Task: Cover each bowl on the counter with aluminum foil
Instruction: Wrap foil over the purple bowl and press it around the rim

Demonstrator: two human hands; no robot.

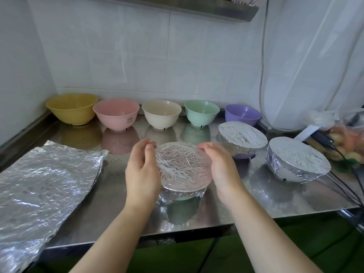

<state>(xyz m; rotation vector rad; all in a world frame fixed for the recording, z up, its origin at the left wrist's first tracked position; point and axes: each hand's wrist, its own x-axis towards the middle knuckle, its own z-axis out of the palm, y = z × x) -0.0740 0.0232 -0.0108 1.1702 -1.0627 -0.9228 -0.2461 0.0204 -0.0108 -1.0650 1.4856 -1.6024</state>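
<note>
Foil-covered green bowl [182,196] upright at counter front; five bare bowls [161,117] behind, two wrapped bowls [241,138] right, foil sheets [45,178] left.

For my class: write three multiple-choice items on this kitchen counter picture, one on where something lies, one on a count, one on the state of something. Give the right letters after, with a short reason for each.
1. Where do the loose foil sheets lie on the counter?
A. at its left end
B. behind the row of bowls
C. on top of a bowl

2. How many bowls stand uncovered along the wall?
A. three
B. five
C. seven

3. What is the state of the bowl between the hands?
A. bare and empty
B. turned upside down
C. foil over its top

Answers:
1. A: the crumpled sheets lie flat at the left end.
2. B: yellow, pink, cream, green and purple bowls are open.
3. C: foil spans the rim, with the left hand and right hand cupped at its sides.
</note>
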